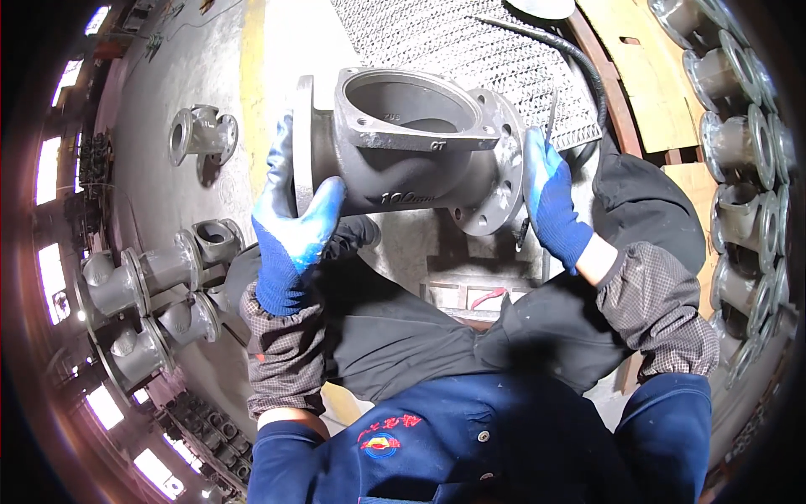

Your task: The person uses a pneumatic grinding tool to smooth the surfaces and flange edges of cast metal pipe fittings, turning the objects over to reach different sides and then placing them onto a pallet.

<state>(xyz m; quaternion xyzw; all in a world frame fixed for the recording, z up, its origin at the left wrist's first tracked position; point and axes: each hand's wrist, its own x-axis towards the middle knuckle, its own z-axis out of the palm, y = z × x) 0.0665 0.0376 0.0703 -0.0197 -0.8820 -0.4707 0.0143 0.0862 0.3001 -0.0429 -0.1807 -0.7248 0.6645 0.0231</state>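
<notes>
A grey cast-metal valve body (403,172) is between my two gloved hands, above my spread knees. Its wide oval opening, with a flat rim, faces up, and a round flange stands at each end. My left hand (295,210) grips the left flange, thumb on its inner side and fingers along its outer face. Against the outer face of the right flange lies my right hand (550,189), its fingers pointing up. A thin pointed metal strip (552,113) shows by the right fingertips; whether that hand holds it I cannot tell.
Beyond the valve body lies a textured metal plate (453,42) with a black hose (588,67) along its right side. Flanged castings (739,143) line the right by wooden boards (642,76). Several more castings (164,269) stand at left; one casting (204,134) is farther off.
</notes>
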